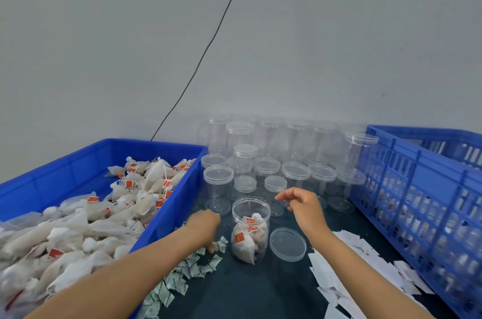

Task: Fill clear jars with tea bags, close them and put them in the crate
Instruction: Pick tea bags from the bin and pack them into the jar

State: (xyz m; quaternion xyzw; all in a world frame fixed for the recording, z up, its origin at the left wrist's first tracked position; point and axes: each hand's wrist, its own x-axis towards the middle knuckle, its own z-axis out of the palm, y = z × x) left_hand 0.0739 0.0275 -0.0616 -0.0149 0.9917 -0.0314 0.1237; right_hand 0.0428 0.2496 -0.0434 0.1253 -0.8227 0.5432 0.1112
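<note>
An open clear jar (251,211) stands on the dark table, partly filled with white tea bags (247,240) carrying orange tags. Its clear lid (287,243) lies flat just to its right. My left hand (204,224) reaches down left of the jar into a pile of small green-and-white sachets (193,266); its fingertips curl among them and the grip is hidden. My right hand (300,205) hovers above and to the right of the jar, fingers loosely bent, with nothing in it. The blue slatted crate (417,188) at the right holds filled jars.
A blue bin (78,159) heaped with loose tea bags (109,217) fills the left side. Several empty lidded jars (294,172) stand at the back by the wall. White paper slips (352,266) lie at the front right. A black cable (208,49) runs up the wall.
</note>
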